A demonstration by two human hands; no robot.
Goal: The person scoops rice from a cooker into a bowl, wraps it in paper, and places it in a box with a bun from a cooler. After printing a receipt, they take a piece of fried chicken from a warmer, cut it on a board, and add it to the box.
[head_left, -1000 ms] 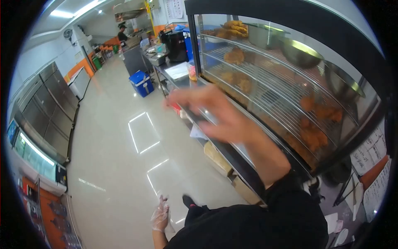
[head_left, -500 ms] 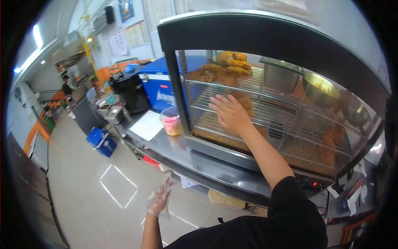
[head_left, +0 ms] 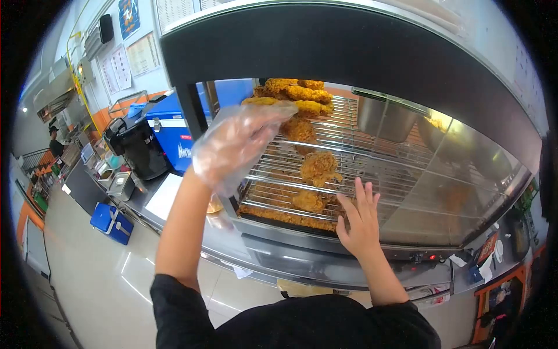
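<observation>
My left hand (head_left: pixel 241 142), in a loose clear plastic glove, reaches into the front of a heated display cabinet (head_left: pixel 349 46). Its fingers are stretched out beside the pile of fried chicken (head_left: pixel 311 107) on the upper wire rack; whether they touch it is unclear. Bare and with fingers spread, my right hand (head_left: pixel 361 224) is at the sliding glass door (head_left: pixel 401 192), near the lower front. Between the hands, more fried pieces (head_left: pixel 318 168) rest on the wire rack (head_left: pixel 372 154), with another piece (head_left: pixel 308 201) lower down.
Metal pans (head_left: pixel 386 116) stand inside the cabinet at the right. To its left are a blue cooler box (head_left: pixel 168 125), a black pot-like appliance (head_left: pixel 139 145) and a white board (head_left: pixel 164 196) on the steel counter. A small blue cooler (head_left: pixel 111 223) sits on the floor. Another person (head_left: pixel 56 142) stands far back.
My left hand has risen from low beside the counter to the upper rack. My right hand has moved right and lower, and the glass door appears to have slid open rightward.
</observation>
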